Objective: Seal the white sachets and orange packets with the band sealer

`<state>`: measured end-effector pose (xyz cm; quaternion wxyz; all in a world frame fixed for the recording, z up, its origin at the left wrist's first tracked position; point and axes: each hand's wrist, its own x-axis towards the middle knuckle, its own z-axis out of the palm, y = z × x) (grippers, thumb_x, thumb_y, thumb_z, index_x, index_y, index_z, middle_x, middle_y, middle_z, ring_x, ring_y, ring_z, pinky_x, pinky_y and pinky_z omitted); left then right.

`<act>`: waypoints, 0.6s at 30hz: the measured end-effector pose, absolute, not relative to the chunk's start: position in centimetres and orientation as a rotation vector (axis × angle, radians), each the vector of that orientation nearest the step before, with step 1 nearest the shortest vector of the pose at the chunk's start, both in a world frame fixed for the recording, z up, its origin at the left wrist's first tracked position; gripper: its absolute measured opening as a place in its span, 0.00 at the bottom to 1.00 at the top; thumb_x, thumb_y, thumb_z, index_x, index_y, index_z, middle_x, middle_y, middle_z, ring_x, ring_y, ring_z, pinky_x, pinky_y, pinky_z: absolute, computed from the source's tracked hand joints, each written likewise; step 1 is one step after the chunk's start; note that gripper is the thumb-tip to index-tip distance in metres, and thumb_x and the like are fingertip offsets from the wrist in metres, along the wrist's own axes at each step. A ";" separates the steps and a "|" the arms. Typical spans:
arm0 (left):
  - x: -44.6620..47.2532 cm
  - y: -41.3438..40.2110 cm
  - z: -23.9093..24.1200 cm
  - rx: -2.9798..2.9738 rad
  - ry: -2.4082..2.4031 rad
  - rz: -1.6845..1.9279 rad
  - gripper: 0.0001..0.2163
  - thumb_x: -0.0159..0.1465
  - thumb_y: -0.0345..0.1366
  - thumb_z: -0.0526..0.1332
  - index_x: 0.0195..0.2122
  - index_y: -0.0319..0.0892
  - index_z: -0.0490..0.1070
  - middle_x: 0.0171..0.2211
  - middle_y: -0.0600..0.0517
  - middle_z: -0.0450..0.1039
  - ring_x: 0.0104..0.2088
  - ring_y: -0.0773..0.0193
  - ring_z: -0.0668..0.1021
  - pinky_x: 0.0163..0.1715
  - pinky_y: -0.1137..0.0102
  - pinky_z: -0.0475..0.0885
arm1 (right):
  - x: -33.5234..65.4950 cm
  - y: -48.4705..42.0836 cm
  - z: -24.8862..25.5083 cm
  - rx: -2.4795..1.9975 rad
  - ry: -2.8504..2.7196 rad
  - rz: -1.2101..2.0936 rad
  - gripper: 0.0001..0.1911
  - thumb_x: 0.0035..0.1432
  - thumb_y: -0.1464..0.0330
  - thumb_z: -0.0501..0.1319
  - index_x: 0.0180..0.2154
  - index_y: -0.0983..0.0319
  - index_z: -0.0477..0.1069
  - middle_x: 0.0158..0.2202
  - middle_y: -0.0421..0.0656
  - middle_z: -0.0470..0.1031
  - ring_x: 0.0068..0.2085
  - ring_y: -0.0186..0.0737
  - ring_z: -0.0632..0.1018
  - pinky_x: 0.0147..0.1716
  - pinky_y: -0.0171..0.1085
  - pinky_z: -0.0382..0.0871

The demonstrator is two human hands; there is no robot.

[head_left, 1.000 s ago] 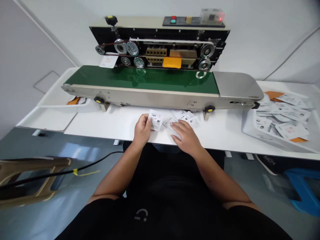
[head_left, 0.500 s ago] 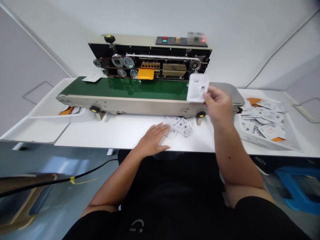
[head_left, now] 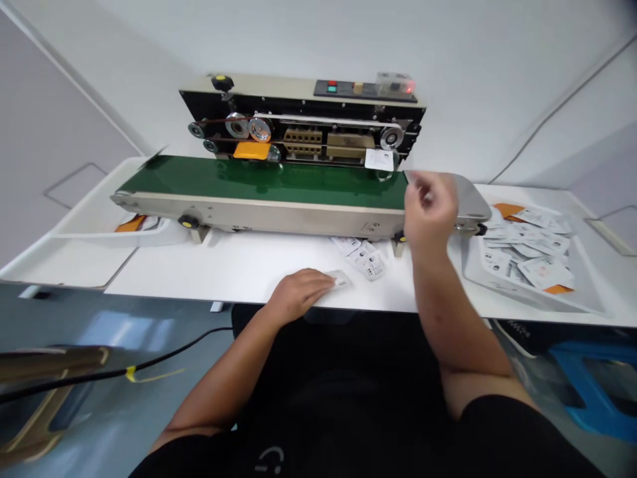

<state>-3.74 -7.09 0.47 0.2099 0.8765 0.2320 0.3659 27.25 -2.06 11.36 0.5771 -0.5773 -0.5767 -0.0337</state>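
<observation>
A white printed sachet (head_left: 341, 281) lies under the fingertips of my left hand (head_left: 300, 292), whose fingers are bent together and closed on its edge at the table. Several more white sachets (head_left: 365, 259) overlap just beyond it. My right hand (head_left: 430, 202), a little blurred, hovers over the right end of the green conveyor belt (head_left: 308, 184); its fingers are loosely curled, with a gap at the thumb and nothing visible in them. To its left, a white sachet (head_left: 379, 159) hangs at the entry of the band sealer (head_left: 303, 126). Farther along, an orange sachet (head_left: 252, 151) sits in the sealer.
At the right stands a white bin (head_left: 535, 302) heaped with white and orange sachets. Another white bin (head_left: 74, 222), with some sachets, is beneath the belt's left end. A blue stool (head_left: 597, 392) is at lower right; a black cable (head_left: 174, 344) runs at lower left.
My right hand has let go of the white sachet, now in the sealer's entry, and moved away from it. The orange sachet has travelled left. My left hand's spread fingers have closed onto a sachet.
</observation>
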 end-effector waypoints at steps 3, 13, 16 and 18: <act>-3.9 -6.7 0.1 1.882 1.136 1.302 0.13 0.75 0.45 0.61 0.40 0.45 0.82 0.35 0.49 0.82 0.33 0.61 0.83 0.36 0.66 0.80 | 22.5 -8.4 6.3 -1.265 -1.572 0.242 0.15 0.70 0.61 0.59 0.51 0.57 0.79 0.41 0.47 0.78 0.39 0.44 0.78 0.41 0.45 0.78; -3.8 -7.3 -0.1 1.405 1.157 1.349 0.16 0.66 0.53 0.70 0.37 0.43 0.78 0.22 0.55 0.73 0.21 0.67 0.73 0.24 0.72 0.69 | 17.3 -10.1 2.8 -1.268 -1.583 1.132 0.16 0.70 0.60 0.58 0.51 0.58 0.81 0.38 0.43 0.82 0.35 0.39 0.80 0.38 0.40 0.77; -4.1 -7.5 -0.4 1.406 1.228 1.445 0.14 0.68 0.50 0.68 0.36 0.44 0.77 0.21 0.56 0.72 0.21 0.67 0.73 0.25 0.72 0.68 | 17.6 -10.1 3.9 -1.214 -1.651 1.160 0.18 0.70 0.58 0.59 0.54 0.58 0.79 0.38 0.43 0.83 0.34 0.39 0.80 0.39 0.40 0.77; -4.1 -7.3 -0.3 1.429 1.230 1.446 0.14 0.68 0.49 0.68 0.36 0.43 0.76 0.21 0.57 0.71 0.22 0.67 0.73 0.26 0.72 0.69 | 17.6 -10.1 4.3 -1.242 -1.767 1.104 0.15 0.66 0.61 0.63 0.51 0.57 0.80 0.38 0.42 0.83 0.36 0.40 0.81 0.41 0.41 0.77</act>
